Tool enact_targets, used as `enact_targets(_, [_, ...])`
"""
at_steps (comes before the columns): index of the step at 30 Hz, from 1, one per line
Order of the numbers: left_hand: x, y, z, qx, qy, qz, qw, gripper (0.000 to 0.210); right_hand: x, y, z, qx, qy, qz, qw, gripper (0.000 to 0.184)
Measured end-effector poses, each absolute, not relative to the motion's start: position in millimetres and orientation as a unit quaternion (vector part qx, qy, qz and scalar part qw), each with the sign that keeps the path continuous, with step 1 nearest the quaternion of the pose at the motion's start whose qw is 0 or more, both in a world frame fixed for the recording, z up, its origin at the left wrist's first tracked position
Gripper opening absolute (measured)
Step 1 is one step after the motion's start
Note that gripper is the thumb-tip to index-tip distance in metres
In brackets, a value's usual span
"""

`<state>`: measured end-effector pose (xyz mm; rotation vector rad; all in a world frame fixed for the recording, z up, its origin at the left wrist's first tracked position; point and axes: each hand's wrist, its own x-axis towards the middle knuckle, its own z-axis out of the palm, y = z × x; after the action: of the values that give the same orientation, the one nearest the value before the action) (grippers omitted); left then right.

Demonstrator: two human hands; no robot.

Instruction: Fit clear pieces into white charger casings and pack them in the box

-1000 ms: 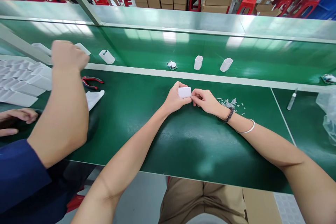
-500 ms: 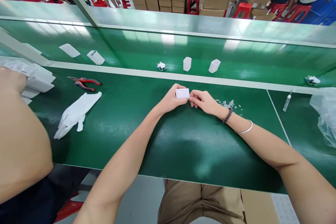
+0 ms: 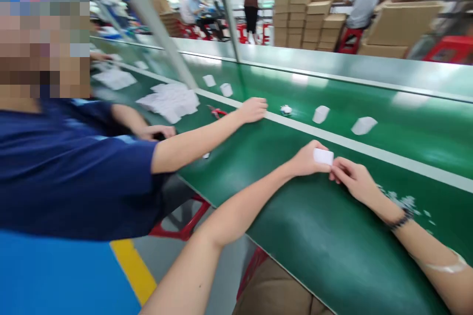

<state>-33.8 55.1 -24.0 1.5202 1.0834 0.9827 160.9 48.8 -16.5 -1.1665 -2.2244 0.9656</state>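
My left hand [image 3: 306,158] is closed around a small white plastic casing [image 3: 323,156], held above the green work surface with a flat face toward me. Close against the casing's right corner, my right hand [image 3: 353,177] has thumb and fingers pinched together; whatever lies between the fingertips is too small to make out. Behind my right wrist, small clear pieces [image 3: 408,203] lie scattered on the surface. Two more white casings stand beyond my hands, a nearer one [image 3: 320,114] and one farther right [image 3: 364,125]. Left of them sits a small circuit board with a white part [image 3: 286,110].
At left, a co-worker in a dark blue shirt [image 3: 88,172] stretches a hand [image 3: 254,110] over the bench near red-handled pliers [image 3: 217,111]. White sheets or covers [image 3: 170,102] lie piled beyond. A pale strip [image 3: 369,143] divides the bench. Cardboard boxes [image 3: 306,17] are stacked behind.
My view has swung left, so my hands appear farther right, still at the casing. The co-worker's arm now reaches out across the bench near the pliers.
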Motion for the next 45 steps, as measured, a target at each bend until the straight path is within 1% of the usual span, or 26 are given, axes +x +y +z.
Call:
enact_targets(3, [-36,55,-19,0.635,0.463,0.398,0.474,0.048,168,56,-24,-0.437,-0.804,0.347,0.203,0.033])
enact_targets(6, [-38,53,-16,0.641,0.465,0.379,0.478,0.047,171,59,-28,-0.444,-0.798,0.358,0.194,0.032])
enact_targets(19, [-37,51,-18,0.629,0.469,0.363,0.502,0.058,169,54,-23,-0.45,-0.788,0.375,0.191,0.031])
enact_targets(29, [-38,53,-14,0.64,0.472,0.343,0.499,0.056,170,57,-25,-0.454,-0.78,0.383,0.198,0.031])
enact_targets(35, [-39,54,-17,0.653,0.453,0.345,0.5,0.058,173,59,-30,-0.454,-0.787,0.372,0.191,0.035])
enact_targets(45, [-38,56,-22,0.654,0.439,0.373,0.491,0.054,170,57,-25,-0.446,-0.79,0.377,0.19,0.034])
